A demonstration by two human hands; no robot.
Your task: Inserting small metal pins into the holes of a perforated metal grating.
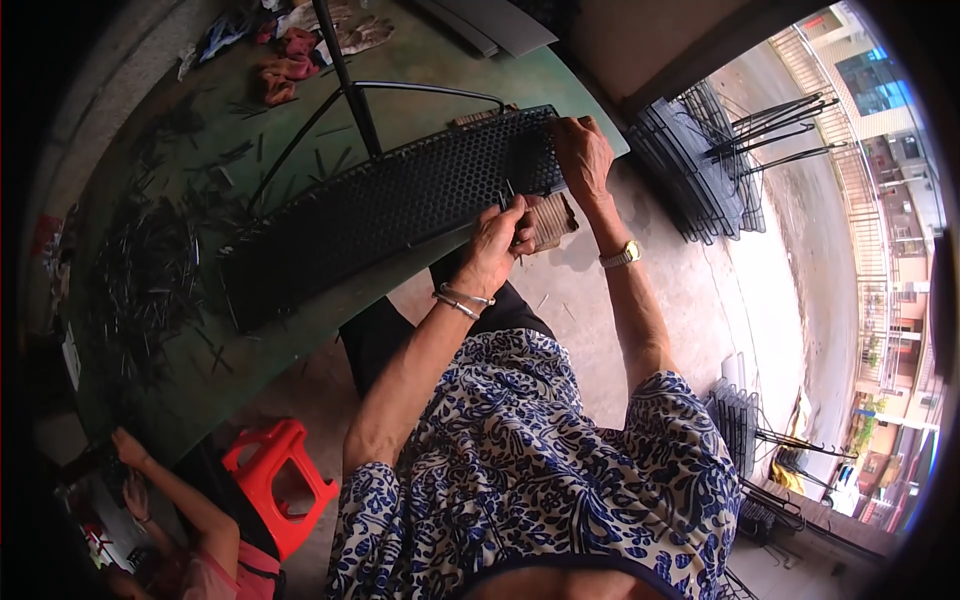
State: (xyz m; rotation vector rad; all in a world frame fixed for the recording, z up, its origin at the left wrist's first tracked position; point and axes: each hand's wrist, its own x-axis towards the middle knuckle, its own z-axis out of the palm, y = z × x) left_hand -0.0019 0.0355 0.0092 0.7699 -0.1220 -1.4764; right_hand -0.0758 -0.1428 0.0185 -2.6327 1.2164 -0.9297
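The black perforated mesh panel (380,205) lies flat on the green table (420,60), its long edge running along the table's near edge; it serves as the reference landmark below.

Left hand (497,245): clenched at the near edge of the panel, close to its right end, pinching a small dark metal clip (508,196) that stands up against the mesh. A brown cardboard piece (552,220) sits just behind this hand, off the panel's near edge.

Right hand (583,152): fingers curled over the right end of the panel, gripping it and pressing it down onto the table.

Step in hand, as judged: fitting a clip to the panel's near rim while the other hand steadies the workpiece. The next move appears to call for aligning the clip with a mesh hole and pushing it home with firm thumb pressure (the right-hand grip should hold so the panel does not slide).

Left of the panel, a heap of loose dark metal pieces (150,270) covers the table. Beyond the panel's right end, stacked wire racks (700,170) stand on the floor. Below the panel's left end stands a red plastic stool (275,480), with another person's hand (128,447) nearby
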